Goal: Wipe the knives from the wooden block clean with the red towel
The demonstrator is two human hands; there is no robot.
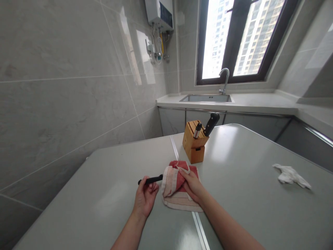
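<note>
My left hand [146, 196] is closed around the black handle of a knife [153, 179]. The knife's blade is hidden inside a folded red and pale pink cloth [170, 187]. With my right hand [191, 185] I grip that cloth, fingers wrapped in its folds around where the blade enters. The cloth's lower edge hangs at or just over the table; I cannot tell whether it touches. Just beyond the cloth stands a wooden knife block [197, 154]. In its slots sit a large black-handled knife [212, 123] and a smaller tool with a black and silver handle [197, 131].
A crumpled white tissue or cloth [291, 175] lies on the grey table [117, 205] at the right. A pale seam strip [200, 231] crosses the tabletop. Behind are a counter [262, 99] with a sink [208, 98] and a faucet [226, 80]. A tiled wall [78, 104] rises at the left.
</note>
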